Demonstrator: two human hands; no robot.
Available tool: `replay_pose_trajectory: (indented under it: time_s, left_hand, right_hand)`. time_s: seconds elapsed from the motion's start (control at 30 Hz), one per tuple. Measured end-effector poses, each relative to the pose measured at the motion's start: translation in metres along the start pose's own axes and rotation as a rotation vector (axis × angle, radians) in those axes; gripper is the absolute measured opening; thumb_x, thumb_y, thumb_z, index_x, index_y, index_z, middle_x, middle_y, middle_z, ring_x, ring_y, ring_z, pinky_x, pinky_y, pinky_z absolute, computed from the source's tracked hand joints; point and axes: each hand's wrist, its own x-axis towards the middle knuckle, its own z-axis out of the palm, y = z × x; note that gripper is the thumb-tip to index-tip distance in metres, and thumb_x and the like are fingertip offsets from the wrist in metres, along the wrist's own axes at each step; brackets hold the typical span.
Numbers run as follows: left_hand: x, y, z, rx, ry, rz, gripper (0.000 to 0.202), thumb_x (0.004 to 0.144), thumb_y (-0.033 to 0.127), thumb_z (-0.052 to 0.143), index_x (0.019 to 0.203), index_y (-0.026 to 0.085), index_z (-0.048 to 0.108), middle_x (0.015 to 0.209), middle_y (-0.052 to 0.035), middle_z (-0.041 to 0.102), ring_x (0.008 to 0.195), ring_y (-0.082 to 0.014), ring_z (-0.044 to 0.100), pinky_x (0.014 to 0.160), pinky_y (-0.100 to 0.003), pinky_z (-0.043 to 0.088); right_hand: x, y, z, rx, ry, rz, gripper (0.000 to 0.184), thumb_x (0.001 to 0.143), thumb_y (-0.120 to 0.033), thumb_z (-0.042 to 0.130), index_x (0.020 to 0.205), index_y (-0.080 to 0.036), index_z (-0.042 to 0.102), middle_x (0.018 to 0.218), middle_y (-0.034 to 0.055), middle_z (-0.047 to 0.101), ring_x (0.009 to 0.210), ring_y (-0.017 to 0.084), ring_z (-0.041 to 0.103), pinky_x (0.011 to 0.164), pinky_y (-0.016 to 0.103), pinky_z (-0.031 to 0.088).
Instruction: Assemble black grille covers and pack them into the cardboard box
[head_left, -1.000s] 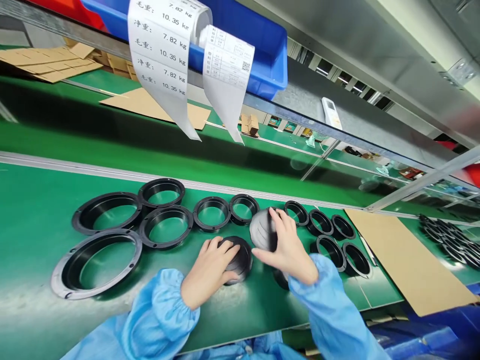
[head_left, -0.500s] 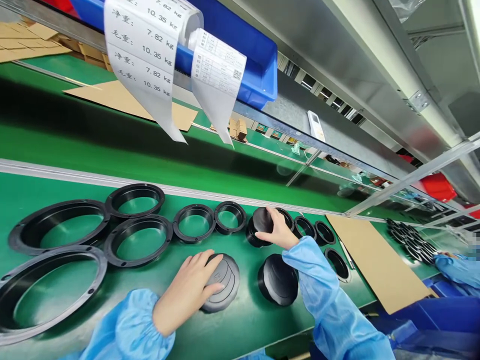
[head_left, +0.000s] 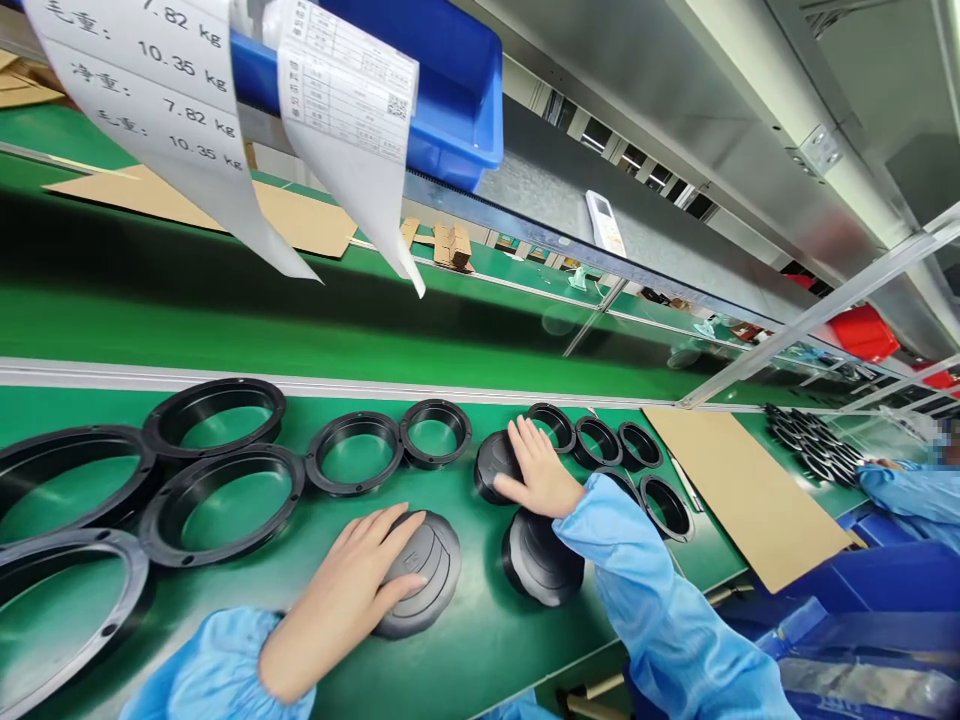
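My left hand (head_left: 349, 570) lies across the left part of a round dark-grey vent cap (head_left: 427, 575) with curved ridges, its thumb stretched over the top. My right hand (head_left: 544, 470) rests with fingers spread and extended on the right side of a smaller black round cap (head_left: 496, 465). Just below that hand sits another black round piece (head_left: 541, 560) with a smooth, domed top, partly behind my right sleeve. What lies under each cap is hidden.
Black flanged rings of several sizes, such as this one (head_left: 354, 452), line the green table (head_left: 472, 660). A cardboard sheet (head_left: 742, 490) lies to the right. Above, label strips (head_left: 345, 130) hang from a shelf with a blue bin (head_left: 457, 100). A co-worker's sleeve (head_left: 911, 500) shows at far right.
My right hand's fingers have gone from curled around the small black cap to spread out on top of it, and the cap sits lower. My left hand stays on its cap. The view has shifted slightly.
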Motion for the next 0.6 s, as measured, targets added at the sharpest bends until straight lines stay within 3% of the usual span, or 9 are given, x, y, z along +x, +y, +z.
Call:
replay_pose_trajectory:
  time_s: [0.07, 0.13, 0.27, 0.37, 0.5, 0.6]
  left_hand:
    - [0.001, -0.006, 0.005, 0.006, 0.038, 0.034, 0.059, 0.095, 0.048, 0.061, 0.147, 0.024, 0.050, 0.152, -0.0097, 0.045, 0.137, -0.0322, 0.044, 0.114, -0.053, 0.041]
    - [0.001, -0.011, 0.008, 0.024, 0.092, 0.078, 0.058, 0.095, 0.052, 0.059, 0.146, 0.025, 0.051, 0.150, -0.0097, 0.048, 0.135, -0.0325, 0.047, 0.111, -0.053, 0.044]
    - [0.003, -0.016, 0.012, 0.065, 0.184, 0.158, 0.056, 0.097, 0.057, 0.053, 0.143, 0.024, 0.055, 0.144, -0.0098, 0.054, 0.128, -0.0327, 0.054, 0.104, -0.053, 0.051]
    - [0.004, -0.017, 0.013, 0.071, 0.206, 0.172, 0.056, 0.097, 0.057, 0.051, 0.142, 0.024, 0.056, 0.142, -0.0093, 0.056, 0.127, -0.0321, 0.056, 0.103, -0.051, 0.053]
    - [0.003, -0.016, 0.013, 0.056, 0.206, 0.167, 0.057, 0.098, 0.058, 0.049, 0.142, 0.023, 0.056, 0.142, -0.0092, 0.056, 0.126, -0.0315, 0.056, 0.103, -0.051, 0.053]
    - [0.002, -0.016, 0.013, 0.047, 0.203, 0.155, 0.057, 0.098, 0.058, 0.048, 0.142, 0.022, 0.056, 0.142, -0.0093, 0.056, 0.127, -0.0314, 0.055, 0.104, -0.051, 0.052]
  right_hand:
    - [0.010, -0.004, -0.009, 0.030, 0.155, 0.038, 0.069, 0.106, -0.053, 0.026, 0.160, -0.011, 0.017, 0.162, 0.0150, 0.015, 0.152, 0.028, 0.008, 0.126, 0.053, 0.012]
    - [0.020, -0.010, -0.006, 0.063, 0.255, 0.048, 0.060, 0.108, -0.044, 0.016, 0.159, -0.013, 0.021, 0.161, 0.0132, 0.020, 0.152, 0.025, 0.013, 0.127, 0.051, 0.011]
    - [0.030, -0.023, 0.028, 0.089, 0.147, -0.043, 0.069, 0.104, -0.050, 0.033, 0.154, -0.003, 0.032, 0.159, 0.0189, 0.023, 0.149, 0.031, 0.021, 0.125, 0.052, 0.019]
    - [0.033, -0.017, 0.043, 0.125, 0.123, -0.067, 0.071, 0.104, -0.053, 0.035, 0.154, -0.003, 0.033, 0.159, 0.0177, 0.023, 0.150, 0.030, 0.021, 0.125, 0.051, 0.020]
    - [0.033, 0.012, 0.025, 0.198, 0.177, -0.015, 0.067, 0.107, -0.052, 0.021, 0.153, -0.004, 0.034, 0.155, 0.0179, 0.033, 0.146, 0.025, 0.032, 0.120, 0.045, 0.035]
    - [0.025, 0.026, 0.006, 0.233, 0.255, 0.023, 0.060, 0.108, -0.045, 0.018, 0.151, -0.008, 0.039, 0.151, 0.0167, 0.040, 0.143, 0.024, 0.037, 0.120, 0.046, 0.036]
